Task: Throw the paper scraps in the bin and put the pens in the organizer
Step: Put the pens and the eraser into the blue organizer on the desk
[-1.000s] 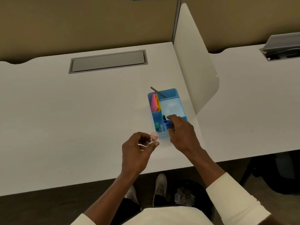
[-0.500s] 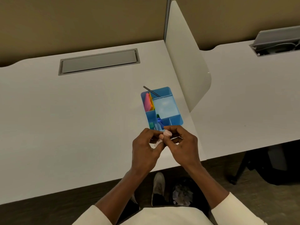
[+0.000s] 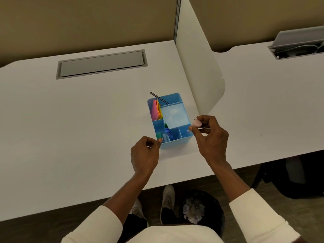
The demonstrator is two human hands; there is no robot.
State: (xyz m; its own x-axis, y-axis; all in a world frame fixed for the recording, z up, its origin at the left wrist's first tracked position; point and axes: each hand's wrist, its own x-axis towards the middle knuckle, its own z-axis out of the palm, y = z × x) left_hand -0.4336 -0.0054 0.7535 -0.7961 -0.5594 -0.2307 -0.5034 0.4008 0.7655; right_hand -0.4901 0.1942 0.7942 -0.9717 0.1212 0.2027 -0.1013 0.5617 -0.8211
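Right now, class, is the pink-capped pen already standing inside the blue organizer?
No: the right hand holds the pink-capped pen just beside the blue organizer, off its right wall, not inside any compartment.

No legible text, label, brand mark, number or sign appears anywhere in view. The blue organizer [image 3: 172, 135] shows plain walls with no printing that can be made out. The coloured sheets [image 3: 156, 110] standing in its rear-left compartment show bare faces. The pink-capped pen [image 3: 197, 124] pinched in the right hand [image 3: 211, 137] bears no readable marking; its barrel is mostly hidden by the fingers. The white desk [image 3: 70, 123], the grey cable hatch [image 3: 101, 64] set into it and the white divider panel [image 3: 198, 67] are unmarked. The crumpled paper scraps [image 3: 193, 212] in the bin [image 3: 216, 204] are too blurred to read.
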